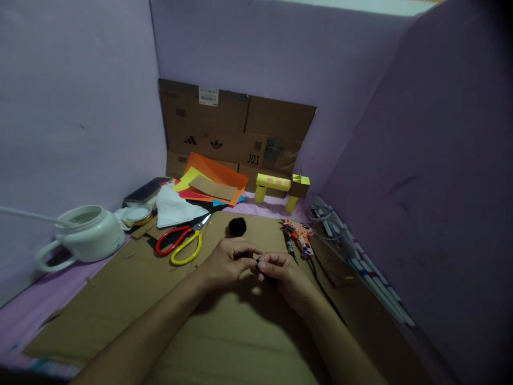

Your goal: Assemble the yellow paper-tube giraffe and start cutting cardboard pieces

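Above the cardboard sheet [228, 321], my left hand [230, 261] and my right hand [286, 272] meet at the fingertips. Both pinch a small dark piece [272, 280]; it is mostly covered by fingers, so its kind is unclear. A fuzzy black ball [238, 227] lies on the sheet just beyond my left hand. Scissors [185, 245] with one red and one yellow handle rest to the left, blades half open and pointing away. To the right of my right hand lie a flower-patterned glue gun [300, 235] and a dark pen [289, 243].
A white mug-like pot [90, 238] with a stick in it stands at left. Coloured paper [216, 174] and white tissue [176, 206] are piled behind the scissors. A yellow paper animal figure [274, 183] stands at the back. Pale tubes [377, 283] line the right wall.
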Motion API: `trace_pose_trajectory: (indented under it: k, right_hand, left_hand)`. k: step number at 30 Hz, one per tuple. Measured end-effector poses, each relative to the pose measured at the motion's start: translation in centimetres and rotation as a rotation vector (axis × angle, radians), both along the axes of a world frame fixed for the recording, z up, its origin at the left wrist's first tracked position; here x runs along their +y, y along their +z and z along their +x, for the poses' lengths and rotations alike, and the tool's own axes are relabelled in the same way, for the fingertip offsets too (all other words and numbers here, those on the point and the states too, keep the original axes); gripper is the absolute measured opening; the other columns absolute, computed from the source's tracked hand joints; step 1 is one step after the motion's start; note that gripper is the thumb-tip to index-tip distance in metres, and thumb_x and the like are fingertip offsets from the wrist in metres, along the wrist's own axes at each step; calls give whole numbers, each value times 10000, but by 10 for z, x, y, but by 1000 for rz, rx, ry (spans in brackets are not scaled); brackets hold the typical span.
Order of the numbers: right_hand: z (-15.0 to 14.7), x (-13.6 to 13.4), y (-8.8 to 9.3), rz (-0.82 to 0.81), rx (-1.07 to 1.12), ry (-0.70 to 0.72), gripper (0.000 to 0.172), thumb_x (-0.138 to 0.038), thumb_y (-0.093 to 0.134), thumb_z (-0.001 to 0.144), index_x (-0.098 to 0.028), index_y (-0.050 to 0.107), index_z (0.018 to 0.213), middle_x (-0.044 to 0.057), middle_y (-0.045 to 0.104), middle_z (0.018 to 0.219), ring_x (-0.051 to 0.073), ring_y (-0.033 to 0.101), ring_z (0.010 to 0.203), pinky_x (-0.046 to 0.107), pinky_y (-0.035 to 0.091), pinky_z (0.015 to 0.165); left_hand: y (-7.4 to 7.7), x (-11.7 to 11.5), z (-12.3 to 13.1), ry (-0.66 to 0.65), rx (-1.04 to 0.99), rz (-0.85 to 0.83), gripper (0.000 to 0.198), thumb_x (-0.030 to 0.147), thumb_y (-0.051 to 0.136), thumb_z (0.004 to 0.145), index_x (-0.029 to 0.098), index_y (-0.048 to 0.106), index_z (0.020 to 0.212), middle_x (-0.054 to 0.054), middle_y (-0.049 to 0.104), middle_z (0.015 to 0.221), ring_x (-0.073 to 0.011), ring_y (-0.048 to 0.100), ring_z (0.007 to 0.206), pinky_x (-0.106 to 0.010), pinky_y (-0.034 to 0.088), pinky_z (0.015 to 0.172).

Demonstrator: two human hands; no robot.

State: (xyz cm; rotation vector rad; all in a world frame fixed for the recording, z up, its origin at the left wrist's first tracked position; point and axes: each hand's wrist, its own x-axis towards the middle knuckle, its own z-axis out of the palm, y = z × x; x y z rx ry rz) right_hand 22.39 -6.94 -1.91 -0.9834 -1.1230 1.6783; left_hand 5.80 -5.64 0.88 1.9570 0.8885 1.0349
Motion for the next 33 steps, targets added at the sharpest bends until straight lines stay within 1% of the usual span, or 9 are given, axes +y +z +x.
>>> trace_pose_trajectory:
  k: [2,5,8,10,13,17,24,31,33]
  right_hand:
    - [1,0,0,-6,-4,18,252,-357,787,543,-148,648,568,0,614,484,73,451,449,211,303,486]
    - [1,-1,0,-14,-11,38,269,-363,797,525,-140,646,544,5,610,468,62,433,430,207,273,469]
    - [1,-1,0,-23,-12,49,276,-371,802,510,-143,654,552,5,612,470,67,446,430,210,285,476]
    - [1,-1,-1,-27,-15,46,271,-370,804,509,-148,659,564,2,614,476,73,458,438,213,299,486]
    - [0,0,-3,-21,-28,33,270,-384,799,526,-154,669,584,1,619,502,78,461,456,219,315,495]
    - [0,1,-5,10,-67,12,302,-441,773,564,-155,679,583,4,620,551,79,457,489,225,332,512]
    - [-1,2,-1,21,-148,-50,333,-468,793,499,-159,686,563,7,616,529,79,453,472,227,323,494]
    - [-3,2,-1,-4,-190,-62,356,-471,791,492,-145,690,594,3,605,481,60,435,404,205,303,431]
    - [0,4,-3,8,-191,-57,346,-454,796,494,-138,692,590,21,623,501,73,470,427,210,336,444]
  left_hand:
    - [0,0,-1,-50,-6,7,144,126,596,717,145,712,800,-28,631,723,-134,579,717,-252,442,673]
    - [-2,1,-2,-90,-44,-1,110,144,620,711,131,717,761,-34,606,699,-130,575,691,-245,440,637]
    - [-3,1,-2,-103,-82,10,73,121,623,696,126,695,706,-24,584,691,-117,557,668,-236,428,621]
    - [-3,0,-2,-99,-73,35,69,107,606,697,130,668,678,-17,575,690,-112,543,664,-236,416,623]
    - [-2,0,-2,-72,-20,68,93,99,562,709,147,618,654,-4,558,688,-115,527,678,-243,401,638]
    - [-2,3,-4,7,53,78,95,105,521,708,159,557,639,7,528,672,-121,497,673,-249,372,629]
    - [5,7,-15,148,119,111,100,131,475,739,174,512,657,21,497,673,-118,461,654,-240,338,600]
    - [9,10,-21,181,188,183,104,107,466,721,176,509,657,18,509,664,-123,465,657,-247,340,619]
    - [9,12,-25,188,198,193,110,111,461,733,177,501,654,13,514,670,-126,470,663,-247,346,618]
